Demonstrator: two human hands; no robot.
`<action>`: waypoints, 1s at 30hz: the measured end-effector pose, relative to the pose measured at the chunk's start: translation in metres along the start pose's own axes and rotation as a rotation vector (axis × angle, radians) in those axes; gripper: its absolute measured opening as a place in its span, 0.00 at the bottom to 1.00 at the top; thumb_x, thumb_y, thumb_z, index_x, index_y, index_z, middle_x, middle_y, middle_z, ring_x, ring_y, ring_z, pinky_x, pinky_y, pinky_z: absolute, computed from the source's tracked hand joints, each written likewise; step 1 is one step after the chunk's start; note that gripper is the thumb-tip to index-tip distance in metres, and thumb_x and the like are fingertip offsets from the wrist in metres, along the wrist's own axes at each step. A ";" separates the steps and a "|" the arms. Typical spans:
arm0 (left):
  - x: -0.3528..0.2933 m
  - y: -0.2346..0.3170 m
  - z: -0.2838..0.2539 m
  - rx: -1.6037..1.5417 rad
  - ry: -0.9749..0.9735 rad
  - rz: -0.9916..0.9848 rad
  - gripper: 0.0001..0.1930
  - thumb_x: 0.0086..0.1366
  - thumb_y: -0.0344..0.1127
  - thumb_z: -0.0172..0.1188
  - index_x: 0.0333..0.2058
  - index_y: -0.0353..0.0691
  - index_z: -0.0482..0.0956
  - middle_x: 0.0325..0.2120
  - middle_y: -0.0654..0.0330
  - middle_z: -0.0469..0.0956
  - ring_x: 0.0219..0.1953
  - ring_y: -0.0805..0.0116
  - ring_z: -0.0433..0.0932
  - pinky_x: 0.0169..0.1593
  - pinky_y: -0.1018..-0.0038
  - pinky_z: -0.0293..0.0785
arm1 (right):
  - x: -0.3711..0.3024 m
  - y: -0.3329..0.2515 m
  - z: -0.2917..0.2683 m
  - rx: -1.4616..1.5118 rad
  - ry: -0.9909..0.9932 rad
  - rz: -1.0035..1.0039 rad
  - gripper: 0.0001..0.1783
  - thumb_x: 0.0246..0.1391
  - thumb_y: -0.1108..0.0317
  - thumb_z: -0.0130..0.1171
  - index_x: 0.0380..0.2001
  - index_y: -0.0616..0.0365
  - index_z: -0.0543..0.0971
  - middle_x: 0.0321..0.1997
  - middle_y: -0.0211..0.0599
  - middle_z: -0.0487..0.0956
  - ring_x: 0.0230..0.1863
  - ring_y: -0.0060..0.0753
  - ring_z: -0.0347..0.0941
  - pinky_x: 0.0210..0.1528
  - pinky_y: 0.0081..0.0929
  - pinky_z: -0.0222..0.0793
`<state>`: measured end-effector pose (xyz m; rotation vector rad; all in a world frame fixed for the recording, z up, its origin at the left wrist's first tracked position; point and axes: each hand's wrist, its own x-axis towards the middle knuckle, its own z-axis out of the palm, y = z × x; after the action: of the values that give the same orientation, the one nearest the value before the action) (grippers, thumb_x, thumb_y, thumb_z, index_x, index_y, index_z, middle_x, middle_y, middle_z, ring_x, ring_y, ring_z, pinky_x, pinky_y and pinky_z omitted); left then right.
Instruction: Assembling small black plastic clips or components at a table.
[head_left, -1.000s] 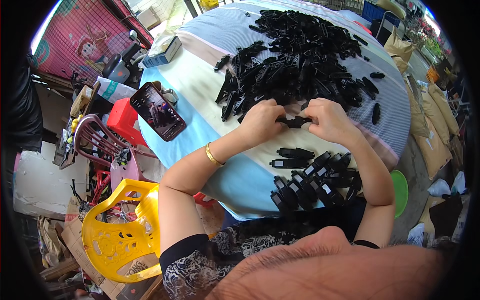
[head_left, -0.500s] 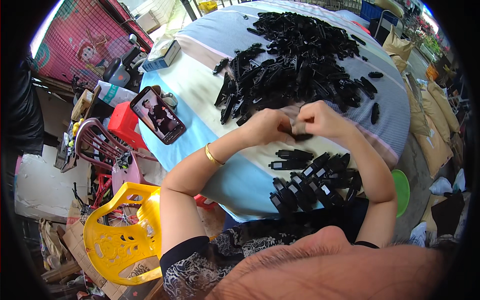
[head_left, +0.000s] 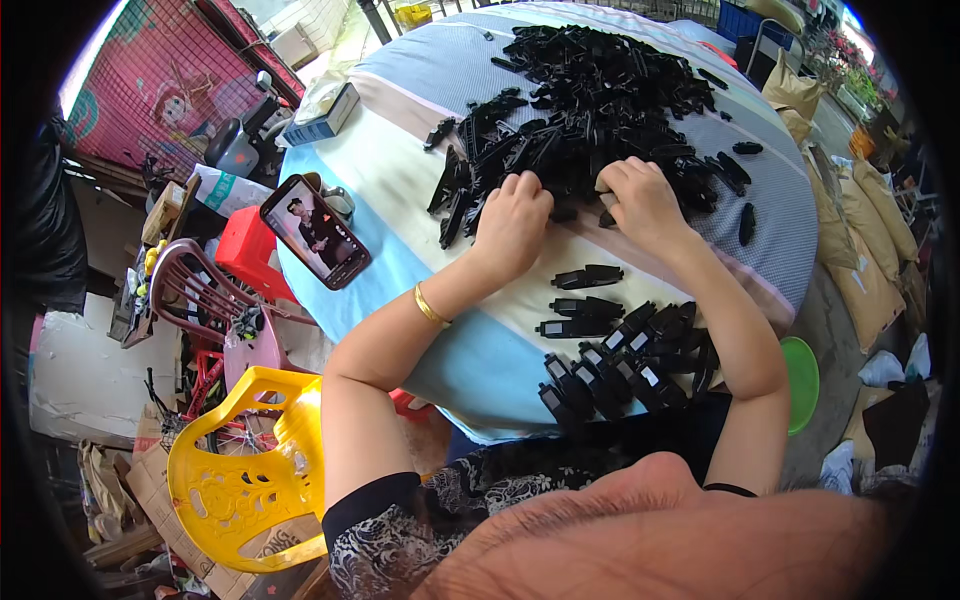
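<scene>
A large heap of small, glossy black plastic clip parts covers the far side of the cloth-covered round bench. The left hand and right hand rest at its near edge, fingers curled into the pieces; whether either grip holds one cannot be told.

Left hand and right hand side by side, knuckles up, fingers curled

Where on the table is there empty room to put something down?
There is bare cloth on the pale band between the phone and the left hand, and on the far left edge by the small box. The big black pile and the finished rows near the right hand are crowded.
</scene>
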<state>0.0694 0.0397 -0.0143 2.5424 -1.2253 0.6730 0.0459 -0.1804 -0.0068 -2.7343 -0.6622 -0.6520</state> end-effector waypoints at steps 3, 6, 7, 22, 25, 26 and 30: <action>-0.008 0.011 0.001 -0.059 -0.022 0.105 0.08 0.46 0.28 0.57 0.28 0.40 0.73 0.32 0.57 0.69 0.38 0.59 0.69 0.40 0.68 0.69 | -0.005 -0.005 -0.008 0.083 0.071 0.072 0.20 0.38 0.78 0.57 0.40 0.61 0.73 0.37 0.42 0.72 0.38 0.42 0.71 0.42 0.33 0.67; -0.013 0.019 -0.009 -0.178 -0.066 0.138 0.11 0.44 0.28 0.62 0.30 0.39 0.73 0.32 0.56 0.71 0.37 0.55 0.70 0.42 0.67 0.70 | -0.009 -0.013 -0.016 0.232 0.102 0.153 0.23 0.37 0.82 0.54 0.43 0.63 0.72 0.37 0.40 0.71 0.37 0.34 0.73 0.37 0.29 0.70; -0.011 0.021 -0.013 -0.347 -0.091 0.097 0.12 0.45 0.30 0.62 0.31 0.37 0.73 0.33 0.55 0.72 0.39 0.54 0.71 0.43 0.66 0.70 | -0.010 -0.016 -0.022 0.402 0.058 0.207 0.22 0.37 0.80 0.56 0.43 0.63 0.73 0.35 0.40 0.71 0.34 0.33 0.72 0.36 0.27 0.69; -0.008 0.001 -0.015 -0.475 -0.236 -0.206 0.09 0.44 0.32 0.63 0.26 0.35 0.78 0.27 0.49 0.76 0.32 0.49 0.76 0.36 0.61 0.72 | -0.015 -0.018 -0.018 0.179 -0.070 -0.144 0.12 0.31 0.78 0.56 0.27 0.61 0.81 0.27 0.35 0.76 0.36 0.39 0.69 0.39 0.34 0.67; -0.003 0.004 -0.014 -0.496 -0.259 -0.226 0.10 0.43 0.33 0.64 0.24 0.34 0.78 0.25 0.50 0.76 0.31 0.50 0.76 0.35 0.62 0.72 | -0.012 -0.015 -0.007 0.239 -0.040 -0.175 0.12 0.30 0.78 0.56 0.25 0.61 0.81 0.25 0.34 0.75 0.36 0.39 0.68 0.38 0.33 0.67; -0.002 0.006 -0.013 -0.529 -0.253 -0.197 0.10 0.43 0.34 0.65 0.24 0.34 0.78 0.24 0.50 0.76 0.30 0.51 0.76 0.35 0.62 0.72 | -0.011 -0.017 -0.003 0.290 -0.042 -0.193 0.12 0.30 0.78 0.56 0.25 0.61 0.81 0.25 0.34 0.75 0.35 0.40 0.68 0.38 0.33 0.66; -0.005 0.005 -0.010 -0.487 -0.212 -0.156 0.11 0.42 0.35 0.67 0.22 0.34 0.79 0.23 0.51 0.76 0.29 0.52 0.76 0.34 0.63 0.71 | -0.007 -0.026 -0.001 0.315 -0.032 -0.260 0.10 0.30 0.77 0.57 0.23 0.60 0.80 0.23 0.34 0.74 0.33 0.40 0.67 0.36 0.33 0.66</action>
<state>0.0599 0.0443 -0.0080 2.2963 -1.0734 0.0542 0.0272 -0.1609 -0.0055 -2.3944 -1.0430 -0.5076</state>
